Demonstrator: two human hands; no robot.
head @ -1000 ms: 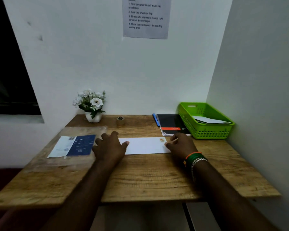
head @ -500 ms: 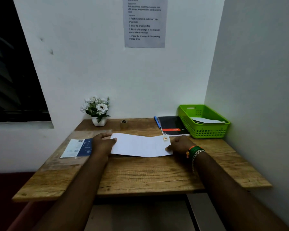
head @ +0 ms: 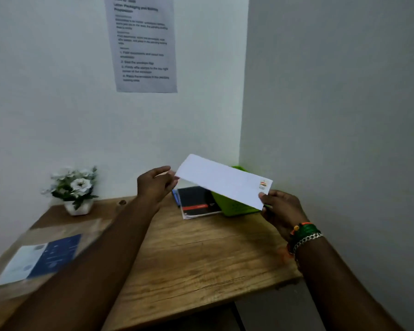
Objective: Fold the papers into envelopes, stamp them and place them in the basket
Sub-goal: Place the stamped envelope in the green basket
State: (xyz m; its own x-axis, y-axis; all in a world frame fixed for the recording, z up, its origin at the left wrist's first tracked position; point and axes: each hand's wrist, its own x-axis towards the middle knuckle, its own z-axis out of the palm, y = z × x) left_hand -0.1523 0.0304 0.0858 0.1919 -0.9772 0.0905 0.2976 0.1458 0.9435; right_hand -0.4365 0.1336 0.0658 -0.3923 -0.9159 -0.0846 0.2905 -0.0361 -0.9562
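A white envelope [head: 221,180] with a small stamp [head: 263,184] in its right corner is held in the air above the desk, tilted down to the right. My left hand [head: 157,186] pinches its left end. My right hand [head: 279,210] pinches its lower right corner, thumb on the front. The green basket [head: 234,207] stands behind and below the envelope in the desk's far right corner, mostly hidden by it.
A black notebook [head: 197,203] and a blue pen [head: 175,197] lie left of the basket. A flower pot [head: 75,189] stands at the back left. A blue and white leaflet in a clear sleeve [head: 42,259] lies at the desk's left. Walls close in behind and right.
The envelope has been lifted off the desk and carried up and right toward the basket, held at both ends. The camera view has tilted up and right.
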